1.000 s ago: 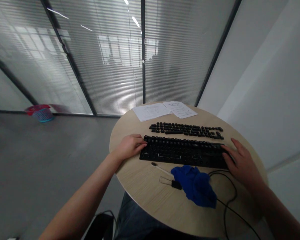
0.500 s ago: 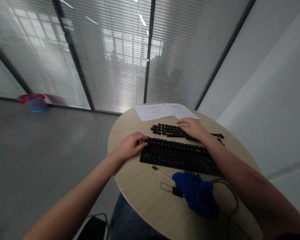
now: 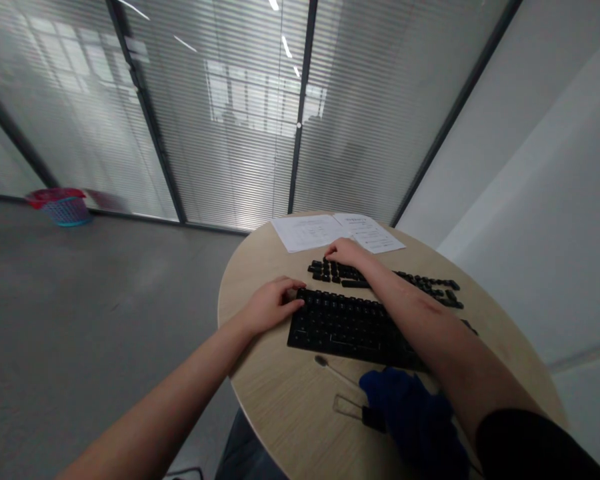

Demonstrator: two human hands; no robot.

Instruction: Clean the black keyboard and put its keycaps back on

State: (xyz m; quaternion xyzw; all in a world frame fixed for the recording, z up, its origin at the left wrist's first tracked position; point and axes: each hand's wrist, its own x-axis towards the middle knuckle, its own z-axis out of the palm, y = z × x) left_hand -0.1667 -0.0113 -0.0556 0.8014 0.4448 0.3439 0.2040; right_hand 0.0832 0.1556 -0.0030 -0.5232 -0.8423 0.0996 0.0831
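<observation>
A black keyboard (image 3: 345, 327) lies on the round table, its right end hidden beneath my right forearm. At its upper left corner my left hand (image 3: 275, 305) is closed, with the thumb and fingers on the edge. Behind the keyboard, loose black keycaps (image 3: 325, 272) are laid out in rows. My right hand (image 3: 347, 250) reaches over the left part of these rows. Its fingers are pinched together at a keycap in the back row, and the palm hides some of the others.
Two printed sheets (image 3: 307, 231) lie at the table's (image 3: 250, 267) far edge. In front of the keyboard are a small brush (image 3: 333, 369), a wire keycap puller (image 3: 360, 411) and a blue cloth (image 3: 415, 413). A red and blue basket (image 3: 67, 208) stands on the floor by the glass wall.
My right hand has moved left along the keycap rows, and its fingers have drawn together at a keycap. My left hand stays at the keyboard's corner. The view has shifted slightly.
</observation>
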